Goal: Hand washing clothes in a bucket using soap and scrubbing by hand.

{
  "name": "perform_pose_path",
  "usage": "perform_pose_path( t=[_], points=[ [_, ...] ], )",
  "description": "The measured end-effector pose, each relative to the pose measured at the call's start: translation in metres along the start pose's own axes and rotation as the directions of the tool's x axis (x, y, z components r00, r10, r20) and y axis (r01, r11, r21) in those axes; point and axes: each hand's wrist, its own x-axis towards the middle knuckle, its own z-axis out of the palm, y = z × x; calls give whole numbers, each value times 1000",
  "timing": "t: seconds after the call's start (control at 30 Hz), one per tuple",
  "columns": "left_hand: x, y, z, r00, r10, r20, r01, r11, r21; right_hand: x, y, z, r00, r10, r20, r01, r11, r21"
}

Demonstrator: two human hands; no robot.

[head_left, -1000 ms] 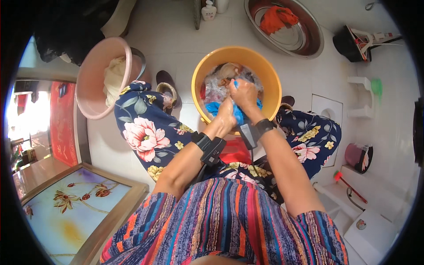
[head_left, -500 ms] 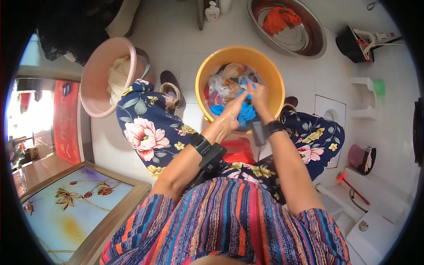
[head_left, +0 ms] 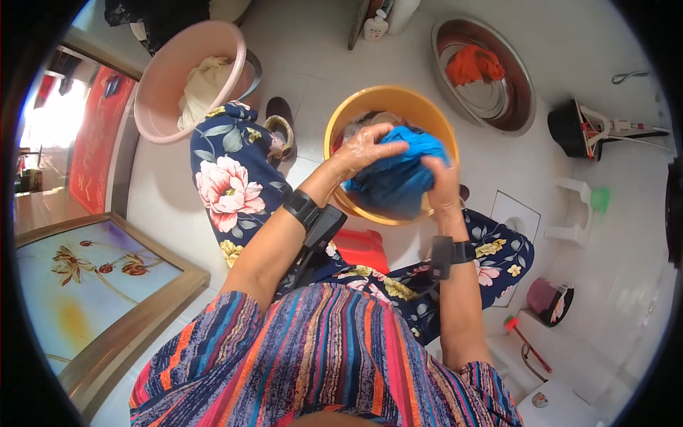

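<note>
A wet blue piece of clothing [head_left: 395, 178] is bunched between my two hands above the yellow bucket [head_left: 353, 102]. My left hand [head_left: 361, 151] grips its upper left part, thumb and fingers reaching over the fabric. On the opposite side, my right hand [head_left: 444, 186] holds the cloth's right edge, its fingers slightly blurred. The lower part of the garment is smeared by motion and hangs within the bucket's mouth. Behind it, other wet laundry [head_left: 370, 122] shows in the bucket, mostly hidden by the blue cloth and my left hand.
A pink tub [head_left: 153, 92] with cream cloth stands at far left; a metal basin [head_left: 523, 107] with orange cloth lies far right. Between my legs is a red plastic stool [head_left: 361, 249]. A framed flower panel [head_left: 107, 285] is at left, a white pump bottle [head_left: 376, 25] at the back.
The blue garment, earlier squeezed small between my hands, is now spread wider and lifted. My hands have moved apart, the right one to the right. The whole view has shifted slightly.
</note>
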Motion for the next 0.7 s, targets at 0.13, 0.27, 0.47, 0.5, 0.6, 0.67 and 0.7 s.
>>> perform_pose_path(
  t=[0.13, 0.27, 0.47, 0.5, 0.6, 0.67, 0.7],
  points=[
    [1, -35, 1, 974, 164, 157, -212, 904, 372, 15, -48, -6, 982, -28, -186, 104, 906, 410],
    [-3, -40, 4, 996, 14, 92, -45, 939, 340, 19, -60, -27, 965, -20, -261, 136, 890, 435],
    [-11, 6, 29, 990, 124, 65, -89, 918, -387, 26, 17, -59, 944, -28, -328, 86, 983, 161],
    [-5, -9, 36, 999, 43, -1, -36, 839, -542, 24, 34, -50, 945, -104, -310, 113, 994, 12],
    [-2, -62, 46, 949, -232, -213, -11, 652, -758, 3, 44, 29, 964, -254, -77, 183, 846, -500],
    [-4, -115, 19, 875, -470, -115, 191, 555, -810, -17, 59, 80, 930, -355, 93, 353, 795, -494],
    [-2, -118, 22, 887, -453, -93, 199, 554, -808, -26, 57, 90, 921, -371, 118, 377, 770, -515]
  ],
)
